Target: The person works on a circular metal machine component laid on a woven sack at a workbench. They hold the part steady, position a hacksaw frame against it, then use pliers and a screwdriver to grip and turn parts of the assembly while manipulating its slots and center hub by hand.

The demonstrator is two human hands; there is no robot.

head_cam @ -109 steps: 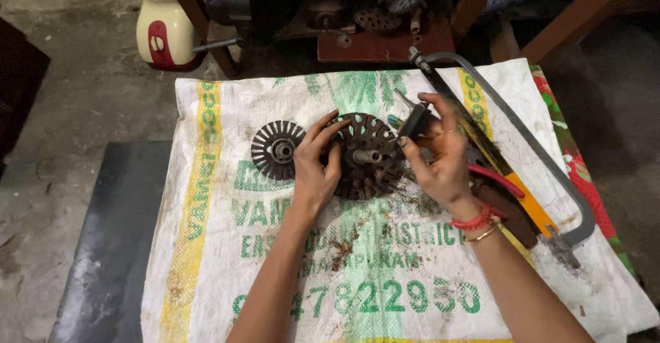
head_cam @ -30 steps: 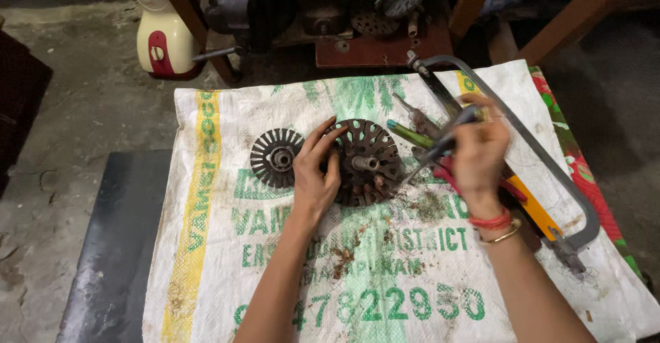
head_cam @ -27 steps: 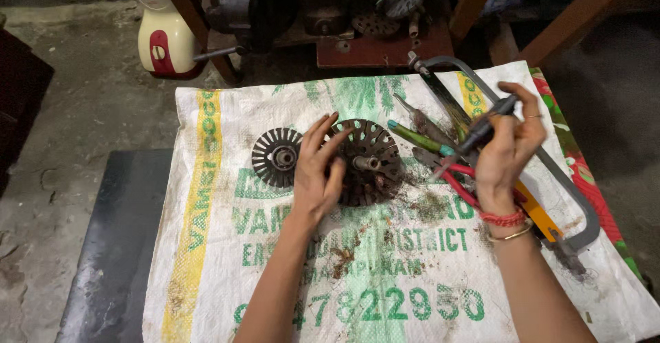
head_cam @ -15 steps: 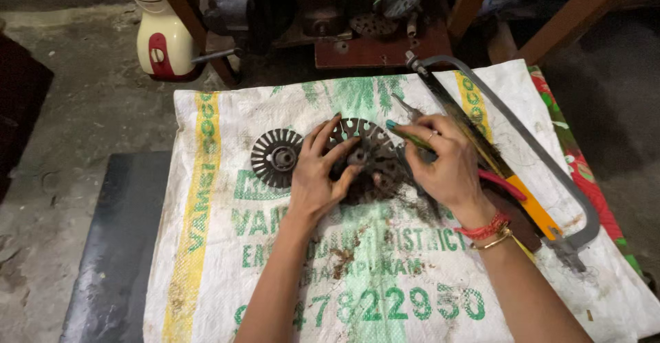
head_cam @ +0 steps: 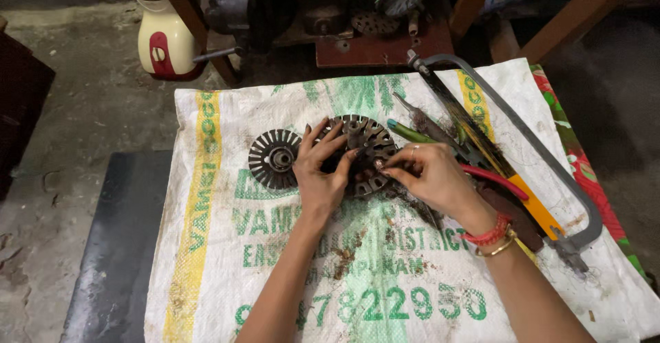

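- Left hand (head_cam: 322, 171) spread flat over the left side of the round slotted metal core (head_cam: 364, 152), fingers fanned and pressing down on it; a hold by pressure, not a closed grasp.
- Right hand (head_cam: 430, 176) at the core's lower right edge, fingertips pinched together there; whether they pinch anything cannot be made out.
- The core lies on a white woven sack (head_cam: 289, 260) with green and yellow print, near the sack's upper middle.
- A smaller finned metal disc (head_cam: 273, 158) lies flat just beside the core, on its left, close to the left thumb.
- Right of the hands: a green-handled tool (head_cam: 407, 131), red-handled pliers (head_cam: 496, 181) and a hacksaw (head_cam: 529, 137) lying slantwise across the sack.
- Dark grit and rusty crumbs scattered on the sack below the core.
- Red and gold bangles (head_cam: 493, 236) on the right wrist.
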